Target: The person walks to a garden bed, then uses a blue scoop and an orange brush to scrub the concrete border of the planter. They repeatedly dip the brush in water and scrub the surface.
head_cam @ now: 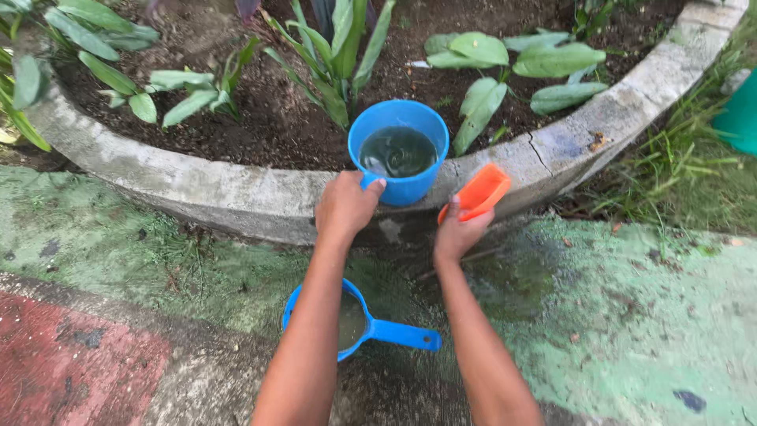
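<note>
Looking down through the head view, the one view there is:

Left hand: the left hand [344, 207] is closed round the handle of a blue mug [399, 152], thumb on the near wall, holding it upright at the kerb's inner edge.

Blue mug: it is nearly full of dark, murky water, the surface level with no spill showing; whether its base rests on the concrete kerb [236, 193] or hangs just above it cannot be told.

Right hand: the right hand [458, 234] is gripped round the near end of an orange scoop [479, 192], which tilts up and away toward the kerb; its hollow faces away, so any contents are hidden.

Mug relative to hands: the mug is just ahead of the left hand and touching it; the orange scoop is just beside the mug on its right, apart from it.

Blue dipper: a blue dipper [355, 322] with a straight handle lies on the wet pavement [615, 315] below and between the forearms, partly hidden by the left arm, with a little cloudy water in it.

Done, as judged: water is drawn and the mug is brought to the bed.

Left, as judged: the water is not poured; the soil [276, 126] round the broad-leaved plants [339, 55] looks dark, though whether damp cannot be told.
</note>
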